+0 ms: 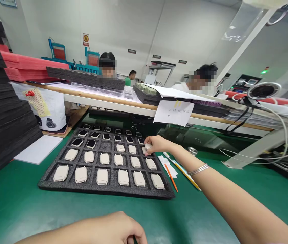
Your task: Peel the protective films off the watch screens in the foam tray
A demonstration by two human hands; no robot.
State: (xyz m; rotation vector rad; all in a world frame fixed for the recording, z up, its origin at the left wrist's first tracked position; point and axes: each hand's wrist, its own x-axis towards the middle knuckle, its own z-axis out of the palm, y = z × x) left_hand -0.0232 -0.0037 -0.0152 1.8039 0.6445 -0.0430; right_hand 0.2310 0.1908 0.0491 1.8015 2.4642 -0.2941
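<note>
A black foam tray lies on the green bench, its compartments filled with several smartwatch bodies without straps. In the nearer rows they lie pale back up, like the watch body at the front. Farther rows show dark screens, such as the smartwatch. One compartment in the third row holds nothing. At that row's right end, my right hand pinches a pale smartwatch body, partly hidden by the fingers. My left hand rests low in front of the tray, its fingertips cut off by the picture edge.
Right of the tray lie an orange stick, a white wipe and a yellow-handled brush. Stacked black foam trays rise at left beside a white pad. A shelf crosses behind; co-workers sit beyond it.
</note>
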